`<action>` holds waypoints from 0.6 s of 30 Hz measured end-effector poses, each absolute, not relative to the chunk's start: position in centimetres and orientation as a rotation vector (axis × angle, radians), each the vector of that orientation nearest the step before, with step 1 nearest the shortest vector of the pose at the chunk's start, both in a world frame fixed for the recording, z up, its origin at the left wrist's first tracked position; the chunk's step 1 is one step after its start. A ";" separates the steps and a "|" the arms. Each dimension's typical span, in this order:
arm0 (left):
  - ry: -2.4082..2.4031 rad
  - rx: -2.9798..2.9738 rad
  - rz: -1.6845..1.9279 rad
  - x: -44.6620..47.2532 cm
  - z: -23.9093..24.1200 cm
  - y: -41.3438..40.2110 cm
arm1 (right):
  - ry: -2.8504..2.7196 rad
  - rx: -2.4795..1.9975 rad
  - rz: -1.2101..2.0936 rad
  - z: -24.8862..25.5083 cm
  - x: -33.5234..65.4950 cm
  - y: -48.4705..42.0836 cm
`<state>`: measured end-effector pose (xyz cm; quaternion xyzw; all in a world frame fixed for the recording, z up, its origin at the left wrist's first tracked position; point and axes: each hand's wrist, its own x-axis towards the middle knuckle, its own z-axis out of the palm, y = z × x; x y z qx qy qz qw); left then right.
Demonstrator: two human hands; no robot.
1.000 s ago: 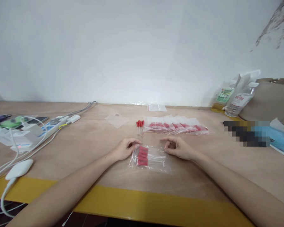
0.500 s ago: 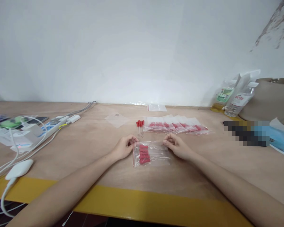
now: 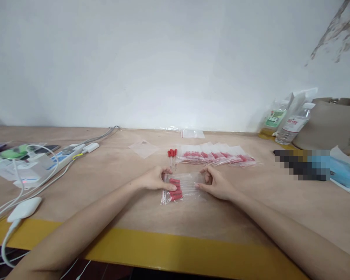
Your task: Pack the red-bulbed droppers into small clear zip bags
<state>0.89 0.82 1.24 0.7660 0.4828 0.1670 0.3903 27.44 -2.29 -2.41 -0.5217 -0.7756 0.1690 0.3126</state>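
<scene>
Between my hands is a clear zip-lock bag (image 3: 189, 197) with several red-bulbed droppers (image 3: 175, 195) inside, bulbs toward the zip end on the left. My left hand (image 3: 159, 179) grips the bag's left part, thumb on top over the bulbs and fingers behind. The right end is pinched in my right hand (image 3: 217, 182), its thumb on the plastic near the dropper tubes. Just beyond the bag lie a few loose droppers (image 3: 172, 153) with red bulbs pointing away from me. To their right, filled bags (image 3: 217, 152) overlap in a row.
Flat bags lie at the back (image 3: 193, 134) and back left (image 3: 144, 149). A power strip (image 3: 62, 155) with chargers and white cables takes up the left side. At right are plastic bottles (image 3: 293, 126), a beige bag (image 3: 332, 124) and a blue packet (image 3: 345, 174). Yellow edging (image 3: 163, 249) marks the table's front.
My left thumb has come over the bag onto the red bulbs. My right hand has shifted slightly inward on the right end, and the bag is now gripped more firmly and slightly tilted.
</scene>
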 end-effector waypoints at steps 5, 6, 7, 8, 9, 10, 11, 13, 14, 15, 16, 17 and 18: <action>1.062 1.862 0.310 2.2 1.9 0.5 | -2.147 -1.412 0.416 -1.9 26.9 -2.9; 1.035 1.810 0.308 2.3 2.2 0.4 | -2.147 -1.398 0.380 -2.0 26.8 -3.0; 1.008 1.753 0.300 2.4 2.4 0.3 | -2.145 -1.378 0.357 -2.1 26.7 -3.0; 0.978 1.695 0.290 2.2 2.5 0.1 | -2.137 -1.357 0.347 -2.3 26.7 -3.0; 0.955 1.635 0.293 1.9 2.6 0.0 | -2.123 -1.340 0.355 -2.5 26.8 -2.9; 0.944 1.570 0.312 1.5 2.5 -0.1 | -2.104 -1.325 0.372 -2.7 26.8 -2.7; 0.947 1.497 0.347 0.8 2.4 -0.2 | -2.080 -1.314 0.389 -3.0 27.0 -2.6; 0.985 1.335 0.483 -0.9 2.0 0.1 | -2.035 -1.296 0.411 -3.5 27.3 -2.2; 1.012 1.255 0.581 -1.8 1.8 0.4 | -2.023 -1.287 0.414 -3.8 27.4 -2.0; 1.038 1.180 0.685 -2.7 1.6 0.9 | -2.015 -1.279 0.415 -3.9 27.4 -1.9; 1.062 1.115 0.791 -3.3 1.4 1.6 | -2.010 -1.271 0.414 -4.1 27.5 -1.8; 1.097 1.071 0.898 -3.6 1.3 2.4 | -2.007 -1.264 0.412 -4.2 27.5 -1.7; 1.144 1.047 0.994 -3.7 1.2 3.4 | -2.005 -1.256 0.408 -4.2 27.5 -1.7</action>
